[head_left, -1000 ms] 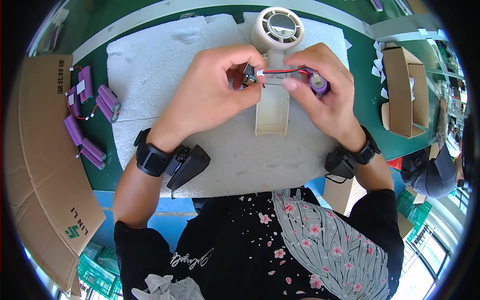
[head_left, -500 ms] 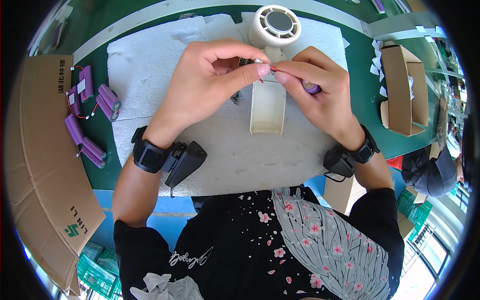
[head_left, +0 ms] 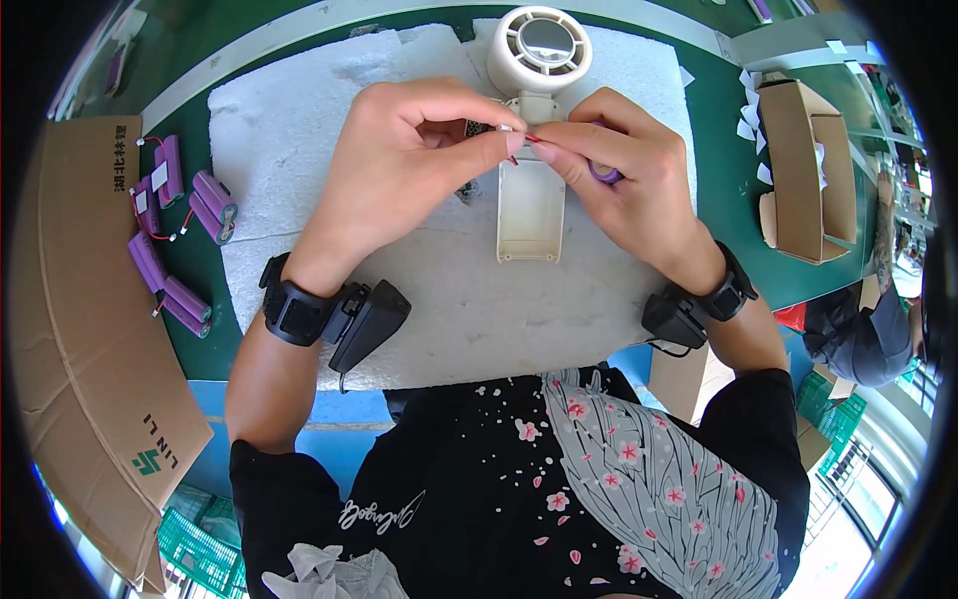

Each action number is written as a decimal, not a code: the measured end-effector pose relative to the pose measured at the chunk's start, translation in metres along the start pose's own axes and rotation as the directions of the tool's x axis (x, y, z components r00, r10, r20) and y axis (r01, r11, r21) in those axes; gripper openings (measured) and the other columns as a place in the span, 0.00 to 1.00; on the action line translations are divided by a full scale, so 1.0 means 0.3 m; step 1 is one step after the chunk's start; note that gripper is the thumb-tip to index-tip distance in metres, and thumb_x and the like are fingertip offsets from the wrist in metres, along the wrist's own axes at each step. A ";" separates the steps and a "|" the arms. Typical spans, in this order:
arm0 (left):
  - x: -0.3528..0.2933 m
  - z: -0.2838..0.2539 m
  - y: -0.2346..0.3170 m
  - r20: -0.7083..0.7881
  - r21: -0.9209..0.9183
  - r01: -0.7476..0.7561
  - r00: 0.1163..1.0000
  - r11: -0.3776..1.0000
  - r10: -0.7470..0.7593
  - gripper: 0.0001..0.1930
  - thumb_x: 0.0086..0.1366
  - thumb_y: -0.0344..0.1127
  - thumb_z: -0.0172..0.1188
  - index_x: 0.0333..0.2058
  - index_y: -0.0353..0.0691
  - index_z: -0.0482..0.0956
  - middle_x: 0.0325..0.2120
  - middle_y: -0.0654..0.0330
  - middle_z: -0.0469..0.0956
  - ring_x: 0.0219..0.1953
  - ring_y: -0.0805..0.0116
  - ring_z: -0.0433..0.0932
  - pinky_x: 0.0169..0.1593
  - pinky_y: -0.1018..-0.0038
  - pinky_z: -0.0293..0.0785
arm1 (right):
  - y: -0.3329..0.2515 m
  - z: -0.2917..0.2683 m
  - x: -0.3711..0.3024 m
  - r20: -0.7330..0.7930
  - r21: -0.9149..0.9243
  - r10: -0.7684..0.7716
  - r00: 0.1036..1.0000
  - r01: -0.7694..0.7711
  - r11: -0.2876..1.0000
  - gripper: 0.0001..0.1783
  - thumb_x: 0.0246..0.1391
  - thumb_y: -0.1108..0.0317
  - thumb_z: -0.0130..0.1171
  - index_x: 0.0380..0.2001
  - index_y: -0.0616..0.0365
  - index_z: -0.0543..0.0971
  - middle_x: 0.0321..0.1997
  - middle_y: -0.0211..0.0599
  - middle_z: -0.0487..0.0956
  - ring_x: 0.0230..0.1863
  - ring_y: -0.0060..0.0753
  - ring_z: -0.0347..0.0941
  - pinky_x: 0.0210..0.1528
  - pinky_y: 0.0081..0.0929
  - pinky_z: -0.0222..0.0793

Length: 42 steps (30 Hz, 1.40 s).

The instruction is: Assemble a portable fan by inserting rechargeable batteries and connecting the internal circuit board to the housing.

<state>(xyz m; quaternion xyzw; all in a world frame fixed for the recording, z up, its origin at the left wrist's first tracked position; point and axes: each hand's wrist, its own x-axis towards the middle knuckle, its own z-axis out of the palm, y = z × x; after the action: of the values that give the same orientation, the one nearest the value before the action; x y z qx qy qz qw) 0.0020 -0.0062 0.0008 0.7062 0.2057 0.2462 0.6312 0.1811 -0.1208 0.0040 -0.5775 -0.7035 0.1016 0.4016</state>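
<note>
Red wire (head_left: 534,138) is running sideways between narrowly pinching fingers (head_left: 489,150): the left hand (head_left: 399,165) is holding a white connector (head_left: 505,128), the right hand (head_left: 639,165) is gripping wire and purple battery (head_left: 605,173), while an open cream handle (head_left: 530,215) is lying beneath, pointing toward the person.

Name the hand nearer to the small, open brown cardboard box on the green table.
Right: the right hand is left of the box; the left hand is farther left, beyond the right hand.
</note>
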 end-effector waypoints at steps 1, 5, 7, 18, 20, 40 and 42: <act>0.002 -0.003 0.000 0.000 0.000 0.000 1.000 1.000 0.000 0.06 0.58 0.25 0.65 0.35 0.33 0.84 0.26 0.63 0.81 0.29 0.83 0.76 0.31 0.84 0.71 | -0.003 0.000 -0.001 0.010 0.001 0.024 1.000 -0.024 1.000 0.07 0.50 0.73 0.67 0.34 0.59 0.84 0.27 0.32 0.73 0.23 0.23 0.65 0.23 0.19 0.60; 0.010 -0.040 0.010 0.115 0.058 0.054 0.991 0.997 -0.060 0.10 0.58 0.24 0.64 0.40 0.35 0.83 0.28 0.65 0.81 0.29 0.83 0.74 0.33 0.84 0.71 | -0.002 -0.009 0.003 0.039 0.015 0.043 0.998 -0.043 0.999 0.06 0.51 0.74 0.66 0.35 0.59 0.84 0.27 0.32 0.73 0.23 0.23 0.66 0.23 0.20 0.59; 0.015 -0.066 0.021 0.220 0.005 0.155 0.963 0.988 -0.153 0.14 0.58 0.22 0.64 0.44 0.35 0.81 0.33 0.63 0.80 0.34 0.80 0.75 0.39 0.82 0.73 | 0.005 -0.013 0.002 0.048 0.022 0.041 0.998 -0.042 0.999 0.07 0.51 0.74 0.66 0.35 0.59 0.84 0.27 0.32 0.73 0.23 0.23 0.66 0.23 0.20 0.58; 0.024 -0.071 0.013 0.230 -0.122 0.131 0.968 0.984 -0.101 0.19 0.57 0.20 0.64 0.48 0.36 0.76 0.35 0.64 0.79 0.36 0.80 0.77 0.40 0.82 0.74 | 0.003 -0.013 0.001 0.084 0.087 0.046 0.995 -0.053 0.995 0.04 0.50 0.75 0.66 0.31 0.61 0.84 0.26 0.32 0.73 0.22 0.23 0.65 0.22 0.20 0.57; 0.026 -0.078 0.007 0.259 -0.138 0.141 0.961 0.980 -0.101 0.20 0.56 0.21 0.66 0.48 0.36 0.74 0.37 0.63 0.79 0.37 0.78 0.76 0.42 0.82 0.74 | 0.002 -0.014 0.001 0.082 0.086 0.054 0.995 -0.061 0.994 0.04 0.50 0.75 0.66 0.31 0.61 0.84 0.26 0.32 0.73 0.22 0.23 0.65 0.22 0.20 0.57; 0.008 -0.018 -0.004 0.120 0.087 -0.112 0.988 0.990 0.101 0.21 0.56 0.19 0.58 0.50 0.40 0.80 0.34 0.61 0.82 0.33 0.75 0.80 0.42 0.78 0.78 | 0.006 -0.015 -0.009 0.084 0.048 -0.066 0.994 0.063 0.997 0.09 0.48 0.74 0.68 0.34 0.62 0.81 0.26 0.33 0.73 0.21 0.21 0.67 0.22 0.19 0.61; 0.003 -0.017 0.002 0.144 0.115 -0.107 0.986 0.988 0.090 0.22 0.56 0.18 0.57 0.50 0.38 0.79 0.36 0.61 0.81 0.36 0.75 0.79 0.44 0.78 0.77 | 0.006 -0.016 -0.009 0.040 0.054 -0.006 0.999 0.004 0.999 0.12 0.47 0.75 0.68 0.37 0.61 0.79 0.27 0.32 0.73 0.21 0.18 0.67 0.22 0.17 0.61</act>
<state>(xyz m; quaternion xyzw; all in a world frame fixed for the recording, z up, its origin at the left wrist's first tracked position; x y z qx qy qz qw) -0.0004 -0.0016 0.0020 0.7682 0.1411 0.2146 0.5864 0.1857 -0.1241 0.0048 -0.5626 -0.7098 0.1308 0.4031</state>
